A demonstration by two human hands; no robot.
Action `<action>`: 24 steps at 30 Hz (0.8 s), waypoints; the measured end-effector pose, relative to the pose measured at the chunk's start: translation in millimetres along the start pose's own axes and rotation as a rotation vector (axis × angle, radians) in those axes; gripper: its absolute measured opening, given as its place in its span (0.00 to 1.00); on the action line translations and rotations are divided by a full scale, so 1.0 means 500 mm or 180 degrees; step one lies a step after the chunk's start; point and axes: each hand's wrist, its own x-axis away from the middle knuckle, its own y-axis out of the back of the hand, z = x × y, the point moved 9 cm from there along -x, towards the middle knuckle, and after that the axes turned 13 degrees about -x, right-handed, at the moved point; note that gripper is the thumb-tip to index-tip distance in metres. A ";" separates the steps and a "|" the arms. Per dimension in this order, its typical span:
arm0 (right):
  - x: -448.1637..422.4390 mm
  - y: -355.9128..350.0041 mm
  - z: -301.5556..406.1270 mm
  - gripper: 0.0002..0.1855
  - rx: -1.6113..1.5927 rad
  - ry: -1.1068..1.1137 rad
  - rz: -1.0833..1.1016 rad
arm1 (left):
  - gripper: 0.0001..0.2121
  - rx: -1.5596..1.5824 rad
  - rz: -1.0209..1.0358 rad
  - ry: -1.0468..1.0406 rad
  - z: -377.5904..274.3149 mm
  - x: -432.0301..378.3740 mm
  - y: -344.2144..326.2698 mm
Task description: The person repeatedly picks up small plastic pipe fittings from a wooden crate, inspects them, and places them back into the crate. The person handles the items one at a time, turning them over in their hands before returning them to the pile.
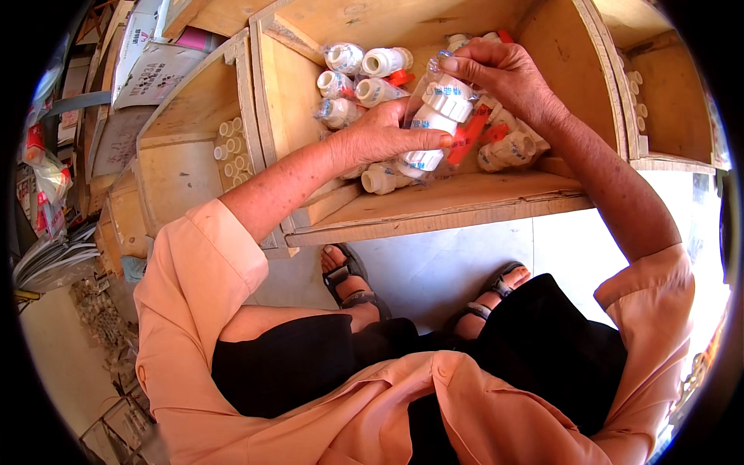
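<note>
A white plastic ball valve with a red handle lies tilted inside a clear printed plastic bag. Around its body my left hand is closed, thumb across the front. My right hand pinches the gathered top end of the bag between thumb and fingers. Both hands are over an open wooden compartment. More bagged white valves, such as one bagged valve at the back left and another bagged valve at the right, lie in it. My left palm is hidden from view.
To the left, a wooden bin holds several small white pipe fittings. Another bin stands at the right, with white fittings by its wall. Printed cardboard boxes are stacked at upper left. Below the compartment's front edge is a pale floor.
</note>
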 end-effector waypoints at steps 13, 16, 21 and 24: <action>-0.001 0.023 0.005 0.20 0.0401 -0.0084 -0.0283 | 0.24 0.0044 -0.0027 0.0058 0.006 0.003 0.000; -0.005 0.040 -0.007 0.21 0.0259 -0.0085 -0.0507 | 0.23 0.0241 0.0036 0.0077 -0.001 0.005 -0.003; -0.005 0.046 -0.011 0.22 0.0255 -0.0394 -0.0479 | 0.22 0.0230 -0.0017 0.0118 0.004 0.006 0.001; 0.006 0.019 0.007 0.22 0.0188 -0.0449 -0.0209 | 0.22 0.0466 -0.0140 0.0280 0.018 0.008 0.011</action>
